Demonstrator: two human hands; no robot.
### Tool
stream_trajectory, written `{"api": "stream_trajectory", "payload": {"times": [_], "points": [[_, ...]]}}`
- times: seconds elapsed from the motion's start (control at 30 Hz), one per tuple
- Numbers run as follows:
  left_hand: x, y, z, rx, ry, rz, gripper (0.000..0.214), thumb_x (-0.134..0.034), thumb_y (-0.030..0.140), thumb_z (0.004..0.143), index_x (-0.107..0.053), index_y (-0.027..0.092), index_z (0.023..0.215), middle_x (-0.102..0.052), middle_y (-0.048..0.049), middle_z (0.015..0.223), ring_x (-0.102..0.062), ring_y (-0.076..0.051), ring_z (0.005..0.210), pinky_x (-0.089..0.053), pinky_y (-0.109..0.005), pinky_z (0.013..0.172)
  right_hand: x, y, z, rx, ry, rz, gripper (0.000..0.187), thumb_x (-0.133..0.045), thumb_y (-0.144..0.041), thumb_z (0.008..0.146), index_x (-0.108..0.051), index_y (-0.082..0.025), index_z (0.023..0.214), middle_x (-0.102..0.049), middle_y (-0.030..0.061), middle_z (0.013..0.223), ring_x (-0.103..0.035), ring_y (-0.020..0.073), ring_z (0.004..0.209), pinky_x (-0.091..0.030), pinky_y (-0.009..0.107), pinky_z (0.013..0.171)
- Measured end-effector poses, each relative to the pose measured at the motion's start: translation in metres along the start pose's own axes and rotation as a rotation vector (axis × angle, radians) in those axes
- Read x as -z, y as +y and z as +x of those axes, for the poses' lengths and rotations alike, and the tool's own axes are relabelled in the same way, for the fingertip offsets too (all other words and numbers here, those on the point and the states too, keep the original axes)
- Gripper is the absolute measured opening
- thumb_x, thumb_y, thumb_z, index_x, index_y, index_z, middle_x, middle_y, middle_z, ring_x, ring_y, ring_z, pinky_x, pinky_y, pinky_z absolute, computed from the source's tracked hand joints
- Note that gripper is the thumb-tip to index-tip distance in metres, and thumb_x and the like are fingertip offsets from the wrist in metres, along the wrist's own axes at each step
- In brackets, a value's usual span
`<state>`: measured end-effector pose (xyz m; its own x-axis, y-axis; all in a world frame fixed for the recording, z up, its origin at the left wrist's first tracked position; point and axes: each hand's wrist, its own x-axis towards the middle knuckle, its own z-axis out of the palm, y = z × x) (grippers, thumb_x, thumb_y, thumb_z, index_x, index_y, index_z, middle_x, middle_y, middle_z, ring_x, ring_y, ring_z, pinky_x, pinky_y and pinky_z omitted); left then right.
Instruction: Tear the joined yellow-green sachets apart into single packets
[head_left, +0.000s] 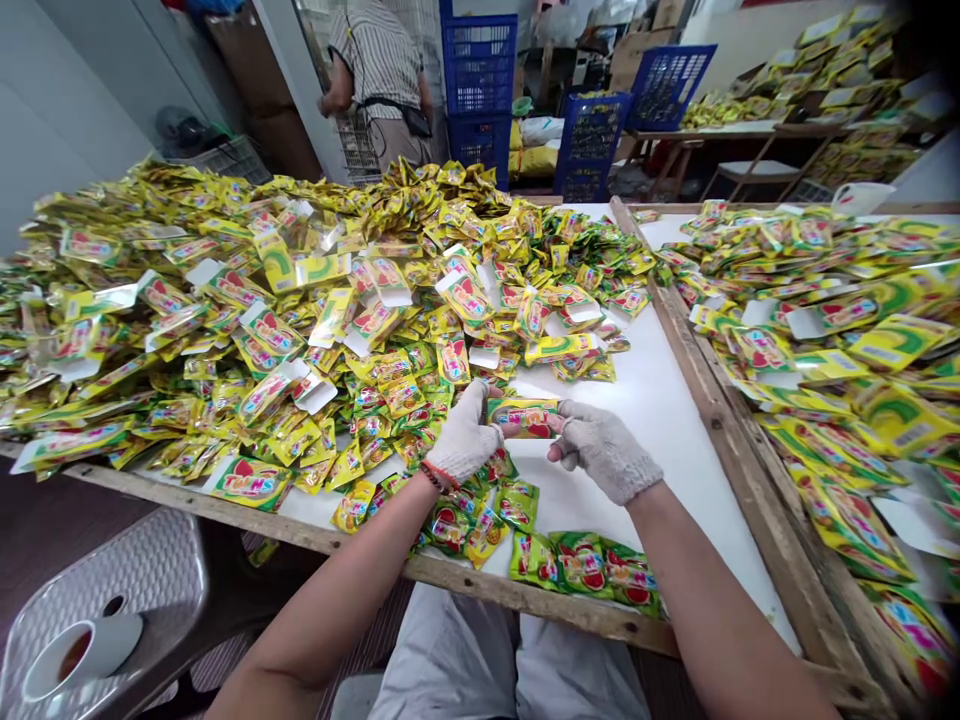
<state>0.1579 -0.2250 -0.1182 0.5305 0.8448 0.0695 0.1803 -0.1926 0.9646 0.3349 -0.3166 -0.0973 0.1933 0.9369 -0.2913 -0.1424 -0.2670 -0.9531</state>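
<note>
My left hand (463,437) and my right hand (602,449), both in white knit gloves with bare fingertips, pinch the two ends of one small yellow-green candy sachet (523,416) just above the white table (660,410). Below my hands lies a loose row of the same sachets (581,565) near the table's wooden front edge. A huge heap of yellow sachets and flat cartons (285,300) covers the table's left and far side, touching my left hand's knuckles.
A second table to the right carries another heap of sachets (840,330), split off by a wooden rail (720,400). A grey plastic chair with a cup (79,655) stands at lower left. Behind, a person in a striped shirt (379,75) stands by blue crates (480,85).
</note>
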Motion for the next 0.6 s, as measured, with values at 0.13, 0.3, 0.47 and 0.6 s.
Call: {"api": "stream_trajectory", "payload": {"times": [0.13, 0.3, 0.47, 0.6], "points": [[0.0, 0.009, -0.004, -0.016, 0.0, 0.045, 0.043, -0.071, 0.028, 0.074, -0.047, 0.021, 0.108, -0.058, 0.0, 0.089, -0.058, -0.014, 0.078, -0.047, -0.025, 0.07, -0.006, 0.003, -0.003, 0.007, -0.024, 0.062, 0.029, -0.07, -0.037, 0.075, -0.061, -0.017, 0.094, -0.062, 0.0003, 0.067, -0.061, 0.0108, 0.052, -0.04, 0.015, 0.037], [0.0, 0.016, -0.012, -0.085, -0.124, 0.081, 0.051, -0.074, 0.028, 0.071, -0.047, 0.02, 0.114, -0.058, -0.0037, 0.104, -0.057, -0.015, 0.083, -0.047, -0.024, 0.073, -0.011, 0.008, -0.011, -0.039, -0.377, 0.021, 0.047, -0.058, -0.058, 0.082, -0.063, -0.016, 0.102, -0.061, 0.0017, 0.054, -0.056, 0.0121, 0.042, -0.039, 0.019, 0.037], [0.0, 0.015, -0.009, -0.013, -0.065, 0.02, 0.037, -0.07, 0.031, 0.075, -0.051, 0.019, 0.105, -0.06, -0.0021, 0.089, -0.057, -0.014, 0.077, -0.047, -0.023, 0.066, -0.003, 0.008, -0.005, -0.06, -0.228, -0.012, 0.043, -0.06, -0.053, 0.083, -0.06, -0.016, 0.105, -0.068, 0.0051, 0.068, -0.063, 0.0148, 0.053, -0.044, 0.02, 0.041], [0.003, 0.009, -0.002, 0.052, -0.028, -0.055, 0.032, -0.067, 0.032, 0.077, -0.052, 0.019, 0.102, -0.06, -0.0002, 0.079, -0.056, -0.012, 0.067, -0.046, -0.022, 0.06, 0.0, 0.01, 0.002, 0.007, -0.065, -0.104, 0.031, -0.064, -0.045, 0.081, -0.06, -0.016, 0.093, -0.068, 0.0038, 0.073, -0.061, 0.0116, 0.053, -0.041, 0.018, 0.041]]}}
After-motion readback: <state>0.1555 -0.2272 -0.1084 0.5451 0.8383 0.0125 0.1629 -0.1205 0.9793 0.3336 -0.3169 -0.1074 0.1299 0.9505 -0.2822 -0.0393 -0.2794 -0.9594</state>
